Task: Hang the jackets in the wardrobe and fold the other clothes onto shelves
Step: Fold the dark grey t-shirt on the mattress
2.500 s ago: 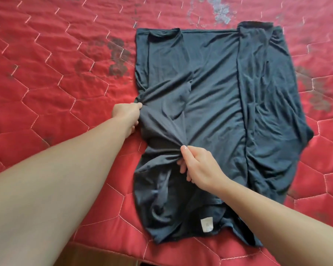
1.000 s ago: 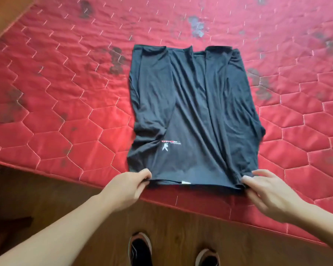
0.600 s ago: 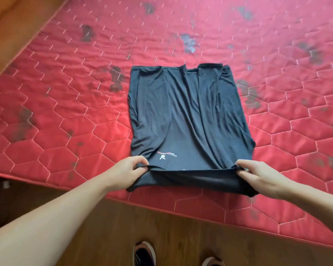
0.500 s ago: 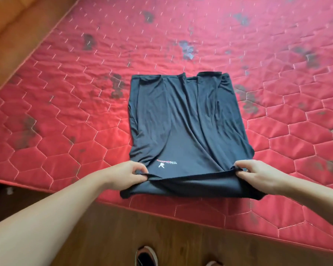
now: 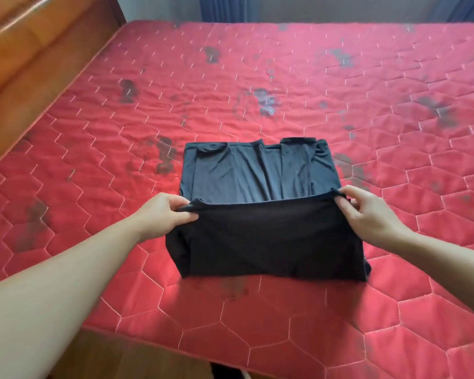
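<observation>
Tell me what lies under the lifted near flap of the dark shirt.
Both the left hand and right hand pinch the dark shirt flap's corners. The flap covers everything beneath it; around it only the red mattress shows.

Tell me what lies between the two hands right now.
In the head view, only the dark shirt's lifted near edge spans from the left hand to the right hand; each pinches a corner.

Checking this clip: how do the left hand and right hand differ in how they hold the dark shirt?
The left hand pinches the dark shirt at its left corner, knuckles up; the right hand grips the right corner. The left hand sits slightly lower in view than the right hand. Both lift the same near edge over the part lying flat on the red mattress.
</observation>
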Demonstrator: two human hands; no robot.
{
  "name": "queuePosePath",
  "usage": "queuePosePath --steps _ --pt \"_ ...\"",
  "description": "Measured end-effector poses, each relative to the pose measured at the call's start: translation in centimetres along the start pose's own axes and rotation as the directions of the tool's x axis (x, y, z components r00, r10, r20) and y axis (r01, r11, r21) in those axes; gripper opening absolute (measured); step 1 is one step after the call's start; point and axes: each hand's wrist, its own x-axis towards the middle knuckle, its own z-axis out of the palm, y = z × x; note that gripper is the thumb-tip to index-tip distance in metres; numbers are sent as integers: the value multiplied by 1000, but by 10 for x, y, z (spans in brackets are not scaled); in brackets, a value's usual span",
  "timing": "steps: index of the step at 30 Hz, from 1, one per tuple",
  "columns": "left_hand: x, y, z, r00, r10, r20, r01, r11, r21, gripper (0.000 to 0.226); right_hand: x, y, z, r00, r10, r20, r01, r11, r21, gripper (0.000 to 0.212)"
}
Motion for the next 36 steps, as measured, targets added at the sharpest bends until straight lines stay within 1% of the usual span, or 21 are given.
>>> queuePosePath --steps 3,4,6,8,13,17,19,24,29,34,36 --pt "42 2 -6 995 4 -104 -21 987 -162 6 39 -7 7 994 24 -105 -23 1000 9 13" --pt "57 1 -7 990 -5 -139 -22 982 -190 8 53 -9 11 991 39 -128 -38 999 5 13" --pt "90 -3 -10 980 2 -200 -42 979 -199 10 79 -13 19 983 72 -169 -73 997 4 15" --pt "122 -7 -11 974 20 -224 -67 976 -205 12 102 -14 27 973 115 -199 -117 993 -1 16" --pt "188 -6 -18 931 62 -359 -102 990 -94 11 161 -9 46 949 172 -265 -196 978 -66 19" --pt "231 -6 -19 922 0 -387 -82 977 -195 8 200 7 61 926 217 -309 -264 957 -121 23" --pt "250 -8 -20 921 -16 -390 -70 976 -205 10 217 15 67 929 215 -301 -268 953 -145 22" --pt "286 -15 -24 908 -36 -417 -20 991 -129 11 255 30 74 953 207 -221 -261 932 -252 24" --pt "315 -13 -21 891 -17 -453 22 1000 6 11 288 48 83 961 195 -195 -251 912 -324 27" --pt "342 -22 -15 895 -18 -445 25 1000 8 14 308 65 98 960 215 -179 -268 890 -368 29" --pt "349 -25 -11 894 -20 -447 28 1000 12 13 311 70 105 951 247 -185 -300 878 -372 28"
